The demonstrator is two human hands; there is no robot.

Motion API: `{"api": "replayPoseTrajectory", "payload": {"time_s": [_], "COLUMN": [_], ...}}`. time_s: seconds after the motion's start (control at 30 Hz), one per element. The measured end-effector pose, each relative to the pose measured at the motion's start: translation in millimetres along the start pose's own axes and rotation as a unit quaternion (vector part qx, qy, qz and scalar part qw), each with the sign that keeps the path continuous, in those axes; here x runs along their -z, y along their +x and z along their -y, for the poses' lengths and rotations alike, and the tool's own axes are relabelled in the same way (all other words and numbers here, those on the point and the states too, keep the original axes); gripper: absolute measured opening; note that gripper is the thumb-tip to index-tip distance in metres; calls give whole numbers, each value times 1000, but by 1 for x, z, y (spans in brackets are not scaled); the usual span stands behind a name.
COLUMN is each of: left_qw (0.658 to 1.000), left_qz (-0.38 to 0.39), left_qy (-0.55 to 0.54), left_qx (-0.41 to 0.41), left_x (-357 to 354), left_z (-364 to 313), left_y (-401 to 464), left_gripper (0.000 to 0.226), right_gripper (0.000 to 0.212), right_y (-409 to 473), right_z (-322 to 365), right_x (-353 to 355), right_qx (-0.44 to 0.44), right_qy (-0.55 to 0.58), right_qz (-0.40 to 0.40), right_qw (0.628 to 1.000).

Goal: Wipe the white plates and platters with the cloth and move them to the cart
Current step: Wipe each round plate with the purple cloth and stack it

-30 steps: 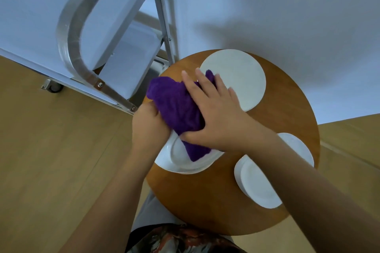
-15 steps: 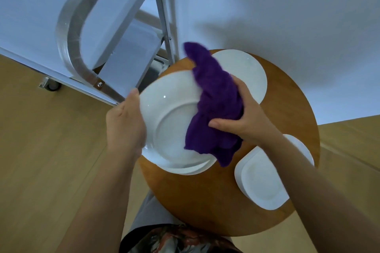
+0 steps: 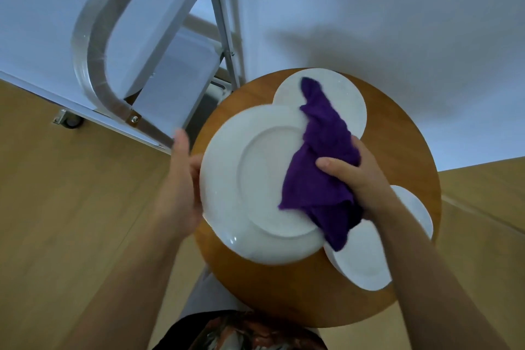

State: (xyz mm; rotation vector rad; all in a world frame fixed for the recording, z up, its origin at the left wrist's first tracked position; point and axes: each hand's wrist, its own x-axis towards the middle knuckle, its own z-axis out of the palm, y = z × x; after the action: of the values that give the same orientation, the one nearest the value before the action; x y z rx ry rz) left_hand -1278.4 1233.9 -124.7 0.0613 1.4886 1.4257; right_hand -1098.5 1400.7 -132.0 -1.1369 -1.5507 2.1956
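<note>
We see a round wooden table (image 3: 403,156) standing on a light wood floor (image 3: 71,221), close against a pale wall (image 3: 369,23). At the bottom edge, we glimpse a patterned garment (image 3: 241,332).

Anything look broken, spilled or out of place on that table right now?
Nothing stands out. The lifted plate, gripped by the left hand, looks whole; the right hand holds the purple cloth against it.

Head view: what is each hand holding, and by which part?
Left hand grips the round plate by its left rim. Right hand clutches the purple cloth at its bunched middle, against the plate.
</note>
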Motion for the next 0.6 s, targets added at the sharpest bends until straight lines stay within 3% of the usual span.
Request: {"api": "replayPoseTrajectory", "payload": {"time_s": [0.07,0.13,0.27,0.33,0.43,0.6], "left_qw": [988,971,961,966,977,983], "left_qz": [116,165,213,190,82,-60], "left_qy": [-43,-79,-128,-151,-182,-171], "left_qx": [88,156,124,94,73,29], "left_x": [8,8,7,3,-12,-49], "left_z": [-6,-8,-7,-7,-6,1], "left_y": [8,12,19,17,13,7], "left_gripper": [65,62,56,59,70,63], "right_gripper": [77,78,62,57,53,50], "right_y": [7,13,13,7,-7,-20], "right_z": [12,20,19,8,-16,-43], "right_x": [4,2,-2,-7,-29,-82], "right_qx": [-16,-9,42,57,59,49], "right_qy": [-102,-138,-129,-86,8,95], "right_qz": [57,64,36,-8,-122,-312], "right_qw": [993,988,990,995,991,944]}}
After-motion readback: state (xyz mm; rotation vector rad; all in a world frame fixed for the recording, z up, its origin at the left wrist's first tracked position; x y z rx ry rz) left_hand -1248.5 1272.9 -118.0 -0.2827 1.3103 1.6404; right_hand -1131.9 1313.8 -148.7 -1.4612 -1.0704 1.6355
